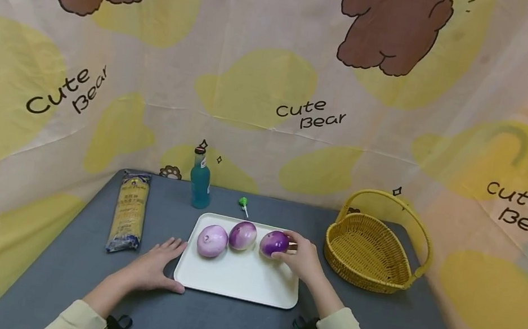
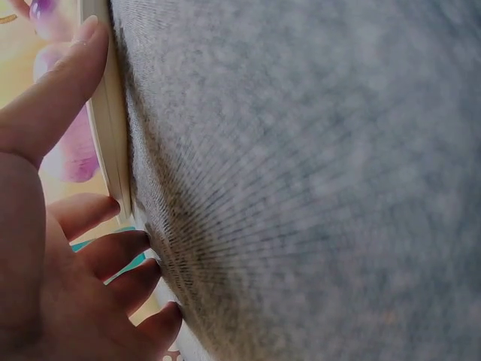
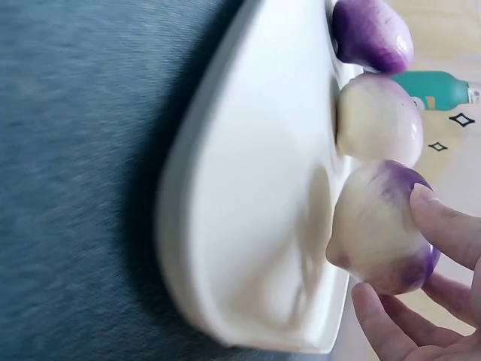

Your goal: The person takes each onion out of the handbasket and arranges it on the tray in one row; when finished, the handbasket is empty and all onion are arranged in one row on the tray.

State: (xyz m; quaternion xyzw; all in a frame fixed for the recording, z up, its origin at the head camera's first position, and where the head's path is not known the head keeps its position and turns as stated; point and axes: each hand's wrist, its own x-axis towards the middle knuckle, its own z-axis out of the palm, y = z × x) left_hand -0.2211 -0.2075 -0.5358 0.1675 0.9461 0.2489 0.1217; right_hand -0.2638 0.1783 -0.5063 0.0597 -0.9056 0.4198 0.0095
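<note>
On a white rectangular tray (image 1: 236, 282) lie three purple-and-white onions in a row: a pale left onion (image 1: 212, 241), a middle onion (image 1: 243, 236) and a darker right onion (image 1: 275, 244). My right hand (image 1: 302, 257) pinches the right onion between thumb and fingers. Seen from the right wrist, that onion (image 3: 379, 226) shows a pale side with a small pointed end, and its shadow falls on the tray. Fingers spread, my left hand (image 1: 155, 266) lies at the tray's left end. In the left wrist view its thumb (image 2: 64, 83) rests against the tray's side (image 2: 109, 128).
Right of the tray stands a yellow wicker basket (image 1: 369, 251) with a tall handle. A blue bottle (image 1: 200, 180) and a green lollipop (image 1: 244, 203) are behind the tray. A long yellow packet (image 1: 129, 212) lies at the left of the grey table (image 1: 219, 328).
</note>
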